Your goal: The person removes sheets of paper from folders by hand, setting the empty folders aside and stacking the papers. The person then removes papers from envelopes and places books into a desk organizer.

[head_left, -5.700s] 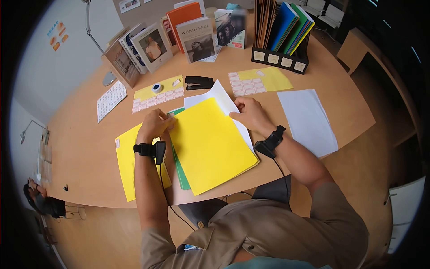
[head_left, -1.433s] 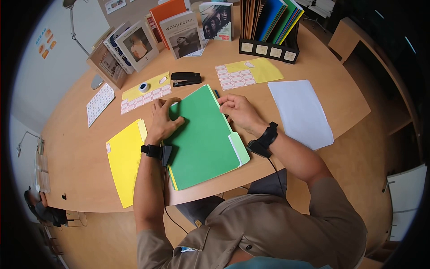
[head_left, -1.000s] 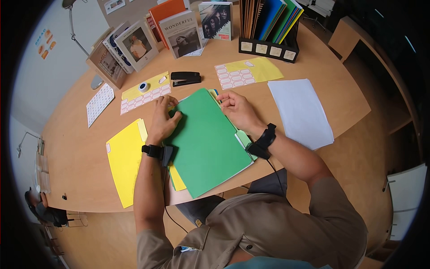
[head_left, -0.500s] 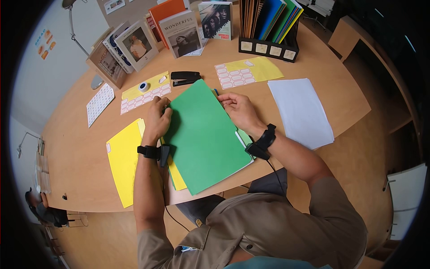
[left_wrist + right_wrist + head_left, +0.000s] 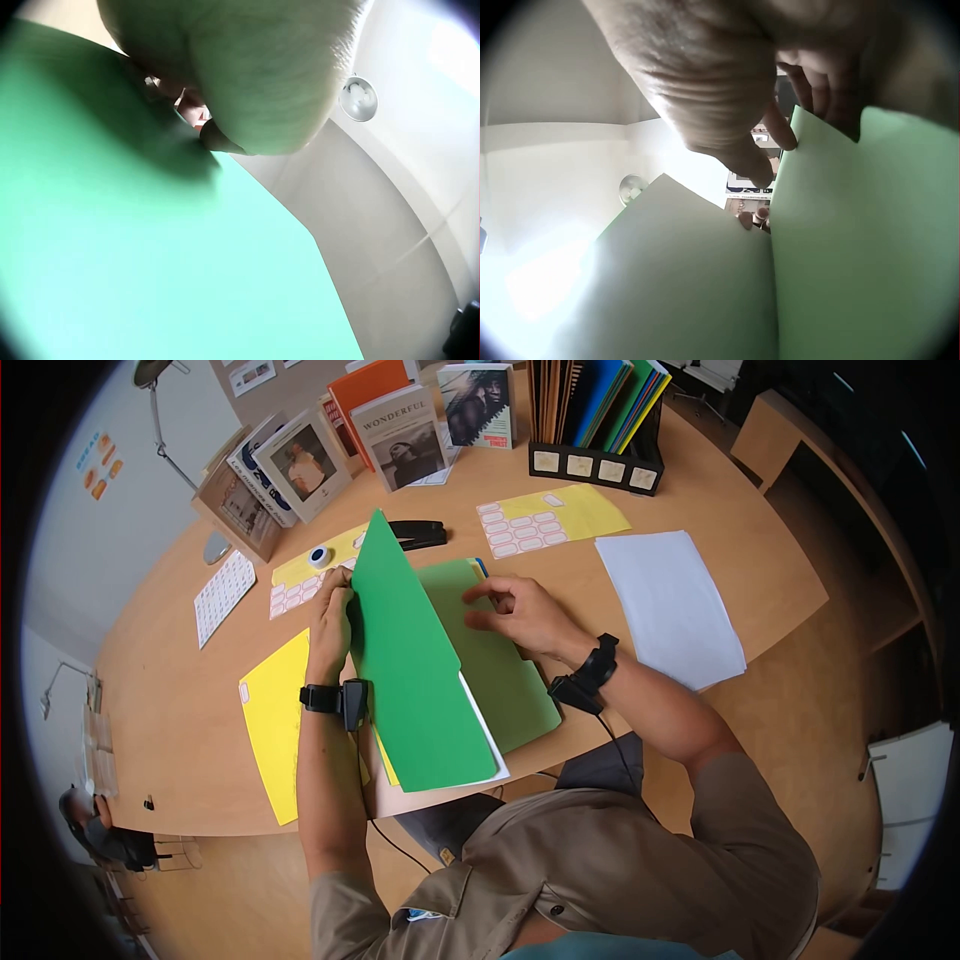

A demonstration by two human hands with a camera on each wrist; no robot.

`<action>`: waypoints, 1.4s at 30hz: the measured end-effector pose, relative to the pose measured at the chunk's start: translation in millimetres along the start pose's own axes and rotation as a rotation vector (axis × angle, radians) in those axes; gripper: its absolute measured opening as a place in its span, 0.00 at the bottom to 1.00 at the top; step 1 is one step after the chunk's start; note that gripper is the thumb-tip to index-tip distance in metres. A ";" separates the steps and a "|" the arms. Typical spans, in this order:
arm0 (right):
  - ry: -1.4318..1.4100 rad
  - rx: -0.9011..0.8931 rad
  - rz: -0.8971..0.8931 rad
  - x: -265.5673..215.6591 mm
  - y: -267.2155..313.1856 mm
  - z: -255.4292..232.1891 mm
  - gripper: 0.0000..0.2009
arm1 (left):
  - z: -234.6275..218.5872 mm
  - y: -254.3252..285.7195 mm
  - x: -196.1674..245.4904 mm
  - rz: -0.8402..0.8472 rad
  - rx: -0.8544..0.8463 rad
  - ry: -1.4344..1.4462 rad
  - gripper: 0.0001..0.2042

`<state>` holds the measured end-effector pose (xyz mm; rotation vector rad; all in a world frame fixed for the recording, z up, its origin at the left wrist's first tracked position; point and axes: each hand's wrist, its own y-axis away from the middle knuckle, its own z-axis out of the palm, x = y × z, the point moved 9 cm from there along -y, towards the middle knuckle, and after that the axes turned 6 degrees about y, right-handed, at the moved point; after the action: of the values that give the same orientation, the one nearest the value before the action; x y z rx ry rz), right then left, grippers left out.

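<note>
Green card is seen in the folder (image 5: 408, 680), held half-open near the edge of the tabletop (image 5: 180, 760), with a white sheet (image 5: 682, 277) lodged against its raised cover. That cover is pinched by the left grip (image 5: 331, 628); the right grip (image 5: 530, 622), fingers spread, is held at the other panel. Beyond, coloured folders (image 5: 602, 402) are stood in a black holder (image 5: 595, 466).

At the upper left of the frame we see a lamp head (image 5: 148, 372) and a food poster (image 5: 98, 466) on the white wall (image 5: 90, 550). Near the top we find upright books (image 5: 402, 444) on the surface (image 5: 180, 745) and, right of centre, a black rack (image 5: 594, 467). A seated person (image 5: 100, 832) is lower left, a white cabinet (image 5: 910, 800) lower right.
</note>
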<state>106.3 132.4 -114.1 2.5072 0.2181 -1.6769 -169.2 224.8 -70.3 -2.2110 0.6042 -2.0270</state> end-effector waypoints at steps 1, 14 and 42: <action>-0.069 0.024 -0.021 -6.1 3.4 -2.3 0.22 | -0.2 -0.1 -2.8 -0.032 -0.015 -0.002 0.06; -0.668 -0.055 -0.024 2.1 -2.4 6.8 0.16 | 15.6 -0.4 -4.5 0.118 -0.065 -0.372 0.07; -0.597 -0.347 -0.020 -20.5 18.5 28.8 0.22 | -17.8 -4.5 -26.1 0.024 0.104 -0.396 0.07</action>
<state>75.8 108.1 -105.7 1.6837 0.4251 -2.0873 -186.7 241.4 -91.3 -2.4276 0.4648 -1.5032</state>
